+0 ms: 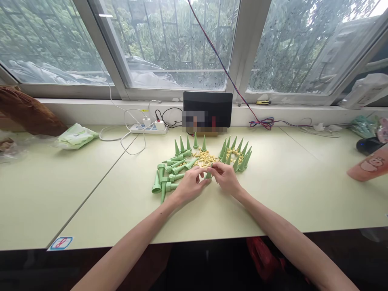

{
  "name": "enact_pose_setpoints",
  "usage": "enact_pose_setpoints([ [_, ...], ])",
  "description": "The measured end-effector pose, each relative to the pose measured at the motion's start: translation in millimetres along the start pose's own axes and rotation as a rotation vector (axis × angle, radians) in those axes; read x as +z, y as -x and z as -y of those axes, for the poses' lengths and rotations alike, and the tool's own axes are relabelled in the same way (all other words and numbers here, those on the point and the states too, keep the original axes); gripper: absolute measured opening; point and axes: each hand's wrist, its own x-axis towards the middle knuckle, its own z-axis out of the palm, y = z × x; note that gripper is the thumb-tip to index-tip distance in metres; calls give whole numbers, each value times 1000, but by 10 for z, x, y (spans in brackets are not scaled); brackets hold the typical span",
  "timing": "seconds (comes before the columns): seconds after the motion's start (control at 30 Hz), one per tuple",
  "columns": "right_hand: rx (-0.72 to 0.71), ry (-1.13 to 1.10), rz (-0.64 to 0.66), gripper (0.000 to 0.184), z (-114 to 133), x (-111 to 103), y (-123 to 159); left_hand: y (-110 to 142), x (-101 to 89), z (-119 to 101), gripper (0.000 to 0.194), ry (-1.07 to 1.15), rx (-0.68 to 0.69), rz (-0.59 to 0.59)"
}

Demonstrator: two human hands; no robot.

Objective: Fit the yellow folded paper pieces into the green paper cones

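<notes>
The green cones [156, 182] look like smooth plastic with a soft sheen, and the small yellow pieces [206, 157] like matt plastic. The bench [121, 210] has a smooth, faintly glossy top. The black screen [207, 106] is glossy, the power strip [154, 129] white plastic, the brown bag [30, 113] wrinkled, matt cloth or leather.

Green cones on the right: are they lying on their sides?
No, the green cones on the right stand with their tips up, around small yellow pieces.
</notes>
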Motion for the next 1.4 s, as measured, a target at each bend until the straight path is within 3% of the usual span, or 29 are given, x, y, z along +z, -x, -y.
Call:
enact_pose_setpoints([
  [0.3, -85, 45, -23, 31, -4, 5, 6, -12, 11, -17, 7, 12, -29, 4],
  [0.57, -171, 132, -37, 28, 64, 18, 23, -4, 39, 18, 5, -19, 29, -21],
  [0.83, -171, 110, -46, 28, 57, -6, 23, 8, 30, 31, 33, -18, -42, -75],
  [1.0, -187, 139, -32, 28, 46, 7, 29, -1, 36, 39, 29, -30, -3, -61],
  [1.2, -276, 246, -121, 25, -10, -44, -4, -1, 21, 38, 29, -26, 1, -54],
  [1.4, -261, 352, -226, 23, -90, -181, -73, 7, 10, 28, 23, -40, -7, -64],
])
